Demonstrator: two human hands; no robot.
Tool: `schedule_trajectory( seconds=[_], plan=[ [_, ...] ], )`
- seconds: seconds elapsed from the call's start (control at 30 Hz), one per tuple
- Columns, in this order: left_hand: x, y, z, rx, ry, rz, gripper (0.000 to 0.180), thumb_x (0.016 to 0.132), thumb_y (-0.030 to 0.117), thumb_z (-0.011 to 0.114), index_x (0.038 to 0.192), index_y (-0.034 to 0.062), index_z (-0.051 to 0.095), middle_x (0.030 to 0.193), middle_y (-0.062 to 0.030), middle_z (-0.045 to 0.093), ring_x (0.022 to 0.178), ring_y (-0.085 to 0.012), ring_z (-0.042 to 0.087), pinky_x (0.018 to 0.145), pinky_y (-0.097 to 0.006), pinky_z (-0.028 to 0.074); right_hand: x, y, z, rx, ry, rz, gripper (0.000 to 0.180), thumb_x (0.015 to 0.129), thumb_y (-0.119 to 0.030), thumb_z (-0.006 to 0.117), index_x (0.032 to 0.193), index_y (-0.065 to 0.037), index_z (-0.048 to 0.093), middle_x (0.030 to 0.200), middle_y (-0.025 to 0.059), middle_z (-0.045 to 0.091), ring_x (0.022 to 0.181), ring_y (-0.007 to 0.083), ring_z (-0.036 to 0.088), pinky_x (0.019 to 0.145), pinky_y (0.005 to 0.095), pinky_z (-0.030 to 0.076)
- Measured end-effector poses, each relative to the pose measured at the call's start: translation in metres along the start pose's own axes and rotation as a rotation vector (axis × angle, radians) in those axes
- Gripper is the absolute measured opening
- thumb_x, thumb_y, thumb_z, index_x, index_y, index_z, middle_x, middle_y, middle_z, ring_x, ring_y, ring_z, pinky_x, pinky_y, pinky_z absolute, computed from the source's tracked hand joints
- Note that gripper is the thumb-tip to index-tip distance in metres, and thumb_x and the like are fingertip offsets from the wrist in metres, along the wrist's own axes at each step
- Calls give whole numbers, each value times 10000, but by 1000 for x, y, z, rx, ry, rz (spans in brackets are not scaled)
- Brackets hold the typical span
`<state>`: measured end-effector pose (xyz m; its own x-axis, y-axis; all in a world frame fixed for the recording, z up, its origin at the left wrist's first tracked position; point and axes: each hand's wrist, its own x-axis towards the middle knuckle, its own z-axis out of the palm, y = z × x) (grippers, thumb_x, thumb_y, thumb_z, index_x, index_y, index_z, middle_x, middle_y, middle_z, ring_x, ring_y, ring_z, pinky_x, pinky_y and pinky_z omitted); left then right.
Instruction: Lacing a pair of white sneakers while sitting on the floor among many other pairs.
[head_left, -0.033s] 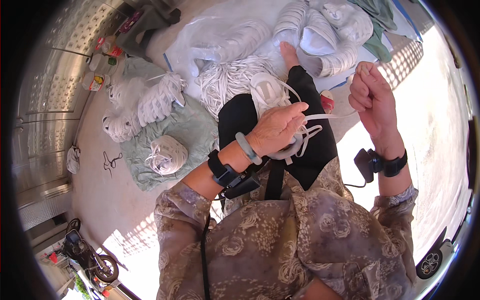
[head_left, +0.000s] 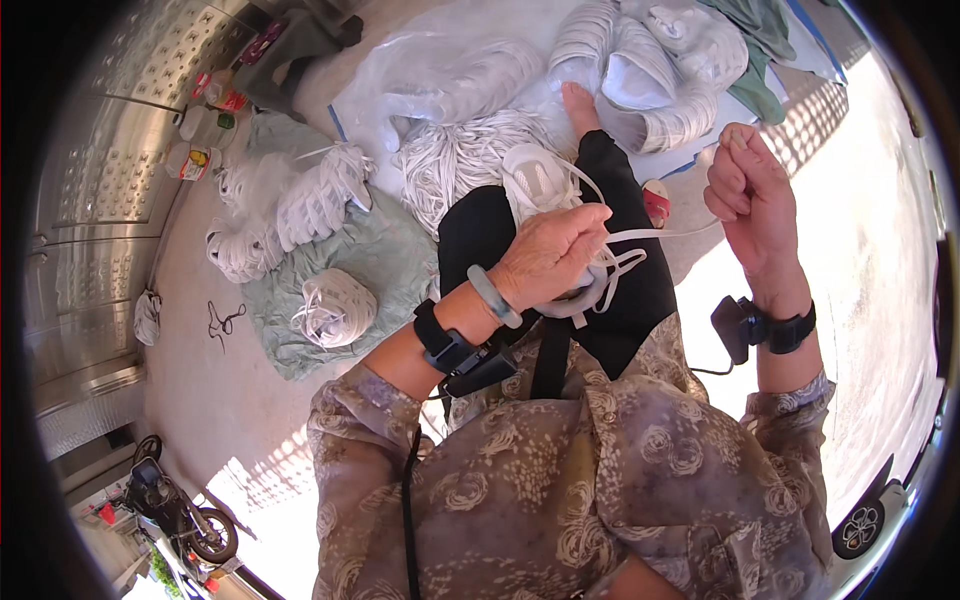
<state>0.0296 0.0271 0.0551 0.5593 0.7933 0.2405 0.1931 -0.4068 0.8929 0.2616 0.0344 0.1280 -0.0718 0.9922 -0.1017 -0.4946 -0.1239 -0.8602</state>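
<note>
A white sneaker [head_left: 538, 178] lies across my lap on black cloth, its toe pointing away from me. My left hand [head_left: 552, 258] is closed over its opening, thumb and fingers pressed together on a flat white shoelace [head_left: 660, 233]. That lace runs to the right from under the left fingers. Raised at the right, my right hand [head_left: 750, 190] is curled shut on the lace's other end. Loose lace loops [head_left: 626, 262] hang beside the shoe's heel. The left palm hides the middle of the shoe.
A heap of white laces [head_left: 455, 170] lies beyond my lap. Stacked white sneakers [head_left: 325, 200] and a single sneaker [head_left: 338, 308] rest on green cloth [head_left: 395, 240] at left. More stacked shoes [head_left: 640, 75] are at the far side. A motorbike [head_left: 180, 515] stands lower left.
My right hand has shifted slightly to the right, with the lace still in it. The left fingers have drawn in a little closer together.
</note>
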Motion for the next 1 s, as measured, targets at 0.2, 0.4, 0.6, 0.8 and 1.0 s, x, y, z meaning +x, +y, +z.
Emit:
schedule_trajectory(
  seconds=[0.2,0.4,0.6,0.8,1.0],
  plan=[
    [6,-41,-18,263,126,-254,113,832,44,498,889,20,593,739,-73,622,635,-123,582,576,-241,448,-6,5,-13,51,77,31,94,906,-127,413,896,-52,470,580,-44,355,441,31,242,409,182,221],
    [61,-66,0,630,-101,76,197,700,70,540,881,91,615,812,-30,619,833,-244,544,747,-373,391,-18,22,-18,66,119,121,88,897,-112,427,895,-42,481,561,-33,370,417,32,248,384,187,212],
    [108,-77,43,1084,-760,-235,225,669,105,570,890,143,597,885,-56,634,953,-230,538,831,-440,304,-26,24,-28,78,150,154,86,899,-116,431,869,-56,485,549,-30,378,407,41,250,382,195,205],
    [122,-91,37,1112,-778,-195,120,715,131,515,777,124,617,803,-74,646,838,-237,603,818,-437,327,-33,29,-39,87,194,185,77,894,-110,434,883,-57,489,549,-28,386,408,40,258,388,193,204],
    [117,-108,-59,806,240,-141,209,769,171,485,859,50,629,646,-161,589,642,-289,599,552,-370,431,-36,35,-40,109,179,168,84,897,-119,438,890,-54,490,556,-31,393,418,37,272,393,185,214]
  ],
)
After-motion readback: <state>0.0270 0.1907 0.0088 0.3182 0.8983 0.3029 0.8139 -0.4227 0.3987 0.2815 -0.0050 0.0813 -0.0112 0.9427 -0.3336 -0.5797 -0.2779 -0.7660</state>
